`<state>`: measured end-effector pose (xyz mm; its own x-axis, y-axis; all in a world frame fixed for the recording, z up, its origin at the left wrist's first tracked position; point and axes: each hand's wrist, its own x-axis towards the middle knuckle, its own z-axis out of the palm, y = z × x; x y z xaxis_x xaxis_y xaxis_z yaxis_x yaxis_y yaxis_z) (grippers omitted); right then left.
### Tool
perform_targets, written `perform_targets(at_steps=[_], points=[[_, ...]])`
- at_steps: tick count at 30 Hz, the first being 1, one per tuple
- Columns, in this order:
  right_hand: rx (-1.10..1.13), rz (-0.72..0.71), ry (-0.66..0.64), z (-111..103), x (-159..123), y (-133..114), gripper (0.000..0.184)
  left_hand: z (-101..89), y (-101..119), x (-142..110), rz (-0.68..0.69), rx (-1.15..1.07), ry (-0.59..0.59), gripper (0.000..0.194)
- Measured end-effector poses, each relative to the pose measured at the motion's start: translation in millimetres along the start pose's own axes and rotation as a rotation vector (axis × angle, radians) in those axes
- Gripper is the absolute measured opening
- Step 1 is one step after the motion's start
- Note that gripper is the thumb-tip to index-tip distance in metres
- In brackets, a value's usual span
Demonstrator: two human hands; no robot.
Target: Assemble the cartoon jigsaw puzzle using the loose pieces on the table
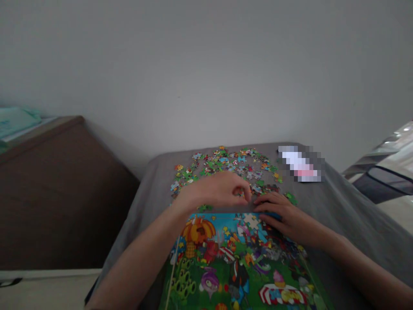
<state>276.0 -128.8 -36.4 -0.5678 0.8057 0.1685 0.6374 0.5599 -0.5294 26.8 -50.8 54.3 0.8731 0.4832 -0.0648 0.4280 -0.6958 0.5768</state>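
Grey cloth (342,215) carries a colourful jigsaw puzzle (232,267) below a scatter of loose pieces (222,165); the left hand (214,191) has its grip pinched on a piece, the right hand (284,215) lies spread on the puzzle's edge.

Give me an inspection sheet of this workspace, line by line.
Surface: grey cloth cover.
Job's things: colourful cartoon jigsaw puzzle, with a gap near its top edge; loose multicoloured puzzle pieces scattered beyond it.
Clutter: blurred white-and-pink object, too pixelated to identify.
Hands: left hand pinching among the loose pieces; right hand lying on the puzzle's edge.
Cables: nothing seen.
Surroundings: plain off-white wall; dark brown furniture panel.
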Motion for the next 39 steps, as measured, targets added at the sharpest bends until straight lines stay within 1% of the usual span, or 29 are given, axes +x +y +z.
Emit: perform_targets(at_steps=[2,3,4,5,7,9,10,12,14,15,16,17,19,21,23,26,29,30,31,32,35,36,38,39], points=[[0.002,0.005,-0.003,-0.3,-0.1,-0.3,0.026,-29.2,-22.8,-15.2,-0.173,0.056,0.197,0.014],[0.004,0.005,-0.007,-0.3,-0.1,-0.3,0.027,-41.1,-37.1,-23.1,-0.272,0.076,0.236,0.015],[0.006,0.005,-0.011,-0.3,0.1,-0.3,0.027,-49.7,-52.3,-30.6,-0.363,0.09,0.228,0.016],[0.007,0.007,-0.013,-0.2,0.2,-0.2,0.028,-54.5,-67.4,-37.0,-0.446,0.101,0.184,0.018],[0.008,0.014,-0.015,0.0,0.4,0.2,0.028,-54.1,-94.1,-45.9,-0.574,0.121,0.057,0.022],[0.004,0.028,-0.014,0.2,0.5,0.2,0.028,-46.6,-113.2,-49.5,-0.632,0.117,-0.034,0.025],[0.002,0.036,-0.015,0.2,0.5,0.0,0.028,-43.0,-119.5,-49.9,-0.639,0.115,-0.043,0.026],[0.004,0.045,-0.017,0.0,0.4,-0.7,0.029,-39.7,-126.4,-49.7,-0.646,0.134,0.011,0.024],[0.009,0.047,-0.013,0.0,0.4,-1.4,0.029,-41.6,-127.1,-49.3,-0.656,0.173,0.099,0.02],[0.01,0.047,-0.008,0.0,0.4,-1.6,0.029,-43.2,-125.5,-48.8,-0.653,0.186,0.125,0.02],[0.01,0.047,-0.003,0.2,0.4,-1.7,0.029,-44.2,-122.9,-48.0,-0.638,0.187,0.124,0.02],[0.009,0.047,0.001,0.4,0.4,-1.7,0.029,-44.0,-119.1,-46.5,-0.616,0.175,0.099,0.022],[0.008,0.043,0.002,1.1,0.4,-1.3,0.029,-38.9,-109.0,-40.8,-0.574,0.147,0.004,0.031],[0.01,0.037,-0.002,1.6,0.4,-0.6,0.03,-28.3,-96.9,-31.7,-0.564,0.153,-0.096,0.042],[0.01,0.03,-0.004,1.9,0.3,0.2,0.03,-16.5,-85.8,-21.2,-0.561,0.205,-0.132,0.047],[0.003,0.026,-0.007,1.6,0.1,1.1,0.03,-5.8,-77.7,-9.1,-0.536,0.253,-0.084,0.041],[-0.003,0.033,-0.021,0.7,0.0,0.9,0.029,-7.5,-81.6,-6.8,-0.533,0.256,0.011,0.033],[-0.003,0.036,-0.025,0.3,0.1,0.6,0.029,-10.0,-84.4,-8.4,-0.537,0.257,0.021,0.033],[-0.002,0.038,-0.029,0.1,0.2,0.4,0.029,-12.8,-87.3,-11.0,-0.541,0.256,0.008,0.034],[-0.001,0.039,-0.03,-0.2,0.2,0.2,0.028,-15.8,-90.0,-14.2,-0.547,0.254,-0.029,0.037],[0.007,0.032,-0.022,-0.1,0.2,0.4,0.029,-22.9,-95.4,-24.7,-0.585,0.236,-0.194,0.047],[0.007,0.029,-0.02,0.0,0.0,0.8,0.029,-24.1,-96.2,-27.3,-0.603,0.236,-0.23,0.049],[0.006,0.026,-0.019,0.7,-0.4,1.8,0.029,-24.9,-96.9,-29.8,-0.63,0.241,-0.256,0.052],[0.004,0.026,-0.018,1.1,-0.6,2.3,0.028,-24.7,-97.1,-29.9,-0.637,0.245,-0.246,0.051]])
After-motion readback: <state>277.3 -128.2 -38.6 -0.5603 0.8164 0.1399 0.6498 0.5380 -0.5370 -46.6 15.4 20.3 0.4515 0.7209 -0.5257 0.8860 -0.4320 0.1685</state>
